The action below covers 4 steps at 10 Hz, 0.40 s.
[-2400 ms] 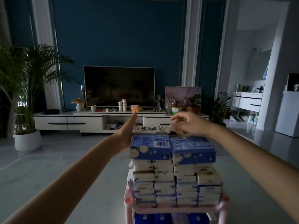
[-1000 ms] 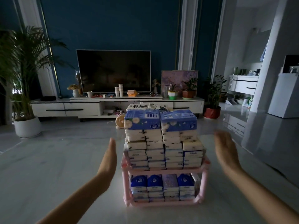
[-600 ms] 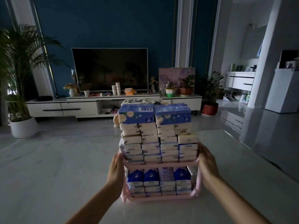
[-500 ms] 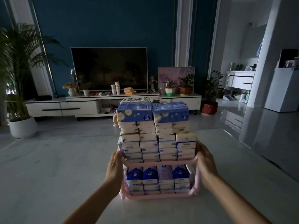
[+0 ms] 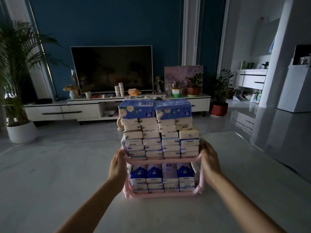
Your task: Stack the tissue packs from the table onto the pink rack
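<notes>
Here, left hand (image 5: pixel 117 167), right hand (image 5: pixel 210 163) clasping loaded pink rack (image 5: pixel 162 160) sides

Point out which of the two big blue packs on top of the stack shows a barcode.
The left blue pack, on the left hand's side: its top carries a white barcode; the right blue pack shows none.

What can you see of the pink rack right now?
The pink rack is a two-tier frame that looks like plastic, upright on the pale table. Its lower shelf holds rows of tissue packs; the upper tier carries a tall stack topped by two blue packs. The left hand and right hand each clasp one side at the upper rail.
</notes>
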### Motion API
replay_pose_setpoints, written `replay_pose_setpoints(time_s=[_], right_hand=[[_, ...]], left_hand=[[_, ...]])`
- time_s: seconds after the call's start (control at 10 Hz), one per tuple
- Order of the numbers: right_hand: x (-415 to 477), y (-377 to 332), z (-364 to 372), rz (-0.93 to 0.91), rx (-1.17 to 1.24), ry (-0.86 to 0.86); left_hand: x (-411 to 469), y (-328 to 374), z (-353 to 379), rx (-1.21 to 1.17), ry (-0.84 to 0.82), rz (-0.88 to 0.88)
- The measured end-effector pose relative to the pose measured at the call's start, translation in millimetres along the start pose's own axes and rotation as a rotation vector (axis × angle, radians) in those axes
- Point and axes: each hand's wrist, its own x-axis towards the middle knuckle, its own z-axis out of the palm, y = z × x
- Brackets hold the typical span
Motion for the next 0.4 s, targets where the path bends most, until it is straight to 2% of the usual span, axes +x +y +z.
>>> replay_pose_setpoints(time_s=[0.2, 0.3, 0.4], right_hand=[[6, 9, 2, -0.048, -0.01, 0.016], [10, 16, 1, -0.015, -0.043, 0.011], [4, 18, -7, 0.07, -0.174, 0.003]], left_hand=[[3, 0, 4, 0.004, 0.007, 0.047], [-1, 3, 3, 0.069, 0.006, 0.046], [-12, 3, -7, 0.13, 0.074, 0.011]])
